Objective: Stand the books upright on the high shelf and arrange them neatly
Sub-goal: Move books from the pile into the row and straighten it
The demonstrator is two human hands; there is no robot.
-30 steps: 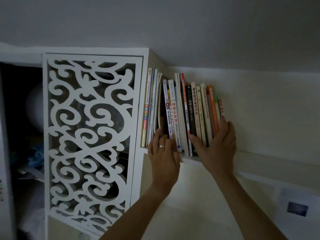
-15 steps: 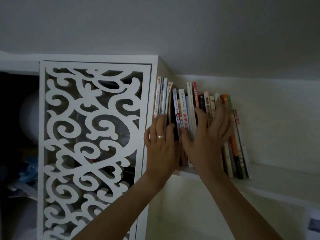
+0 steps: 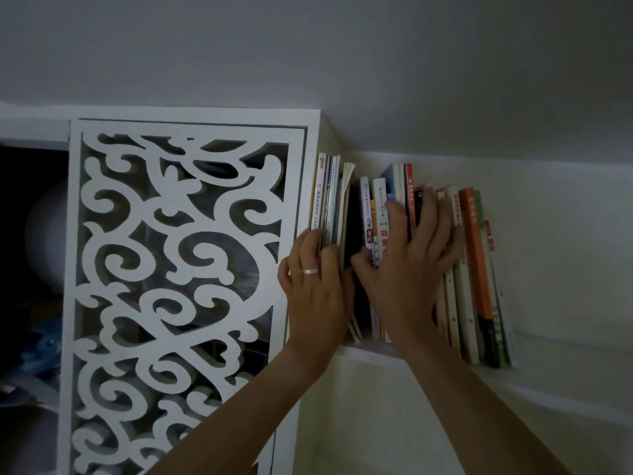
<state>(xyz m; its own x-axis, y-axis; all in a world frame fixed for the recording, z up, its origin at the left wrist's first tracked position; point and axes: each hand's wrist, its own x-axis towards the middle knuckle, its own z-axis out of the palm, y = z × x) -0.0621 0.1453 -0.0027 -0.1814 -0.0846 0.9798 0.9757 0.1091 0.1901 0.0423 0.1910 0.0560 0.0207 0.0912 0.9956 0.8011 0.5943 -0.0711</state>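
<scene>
A row of books (image 3: 376, 234) stands on a high white shelf (image 3: 548, 365), at its left end, just under the ceiling (image 3: 308, 56). The leftmost thin volumes (image 3: 327, 200) stand against the side wall of a white cabinet (image 3: 311, 149) and are close to upright. A dark gap separates them from the middle group, whose white and blue spines carry printed characters. At the right end of the row an orange-spined book (image 3: 474, 262) and a few pale ones beside it lean with their tops to the left, their bases near the front edge of the shelf.

The person's left hand (image 3: 315, 289), with a ring (image 3: 310, 271) on one finger, lies against the lower spines of the leftmost volumes; its fingers are extended and close together, and it grips nothing visible. The right hand (image 3: 407, 269) is spread flat over the spines of the middle group, fingers straight and apart, with the fingertips reaching up toward the tops of the books and the thumb pointing into the dark gap. Both forearms rise from the lower edge of the view.

To the left of the shelf, the cabinet carries a door (image 3: 178, 286) cut in a white scrollwork pattern. Farther left is a dark open compartment (image 3: 30, 269), whose contents are too dim to identify.
</scene>
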